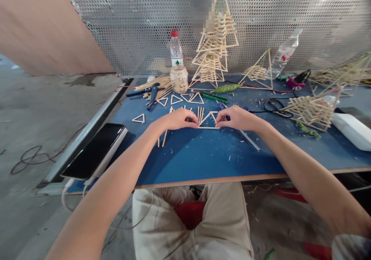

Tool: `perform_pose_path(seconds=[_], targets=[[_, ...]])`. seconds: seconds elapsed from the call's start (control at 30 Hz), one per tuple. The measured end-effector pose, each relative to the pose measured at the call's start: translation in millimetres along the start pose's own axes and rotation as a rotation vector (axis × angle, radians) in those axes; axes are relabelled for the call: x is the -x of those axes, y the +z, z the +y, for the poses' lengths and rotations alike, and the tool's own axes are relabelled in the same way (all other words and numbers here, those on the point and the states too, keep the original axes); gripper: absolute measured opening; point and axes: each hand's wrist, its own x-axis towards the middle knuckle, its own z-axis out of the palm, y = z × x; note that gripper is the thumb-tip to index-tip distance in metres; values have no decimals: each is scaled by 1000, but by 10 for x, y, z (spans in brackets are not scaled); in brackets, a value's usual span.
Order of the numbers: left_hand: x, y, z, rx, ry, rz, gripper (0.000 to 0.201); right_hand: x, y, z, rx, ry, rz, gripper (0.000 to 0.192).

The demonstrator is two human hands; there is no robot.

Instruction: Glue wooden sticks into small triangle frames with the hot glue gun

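My left hand [183, 119] has its fingertips closed at the left corner of a small triangle of thin wooden sticks [208, 127] lying on the blue table. At the triangle's right corner, my right hand [234, 117] pinches the other end of the bottom stick. Several loose sticks [200, 113] lie behind the triangle and beside my left hand. Partly hidden by my right hand is a blue tool [222, 105], with a clear rod [249, 140] sticking out in front. Finished-looking stick triangles [176, 99] lie farther back.
A phone [95, 151] rests at the left edge. Blue pliers [153, 97], a jar [179, 79] and a red-capped bottle [175, 49] stand or lie behind. A tall stick tower [213, 55] rises at the back; a stick structure [311, 111] and white box [352, 130] sit right.
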Motion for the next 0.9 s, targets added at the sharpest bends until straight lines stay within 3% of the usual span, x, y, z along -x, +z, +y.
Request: perform_pose_path(seconds=[0.37, 0.9], targets=[[8, 3, -14, -13, -1, 10, 31, 11, -2, -55, 12, 5, 16, 22], [-14, 54, 5, -33, 29, 51, 31, 39, -35, -36, 13, -5, 8, 27]])
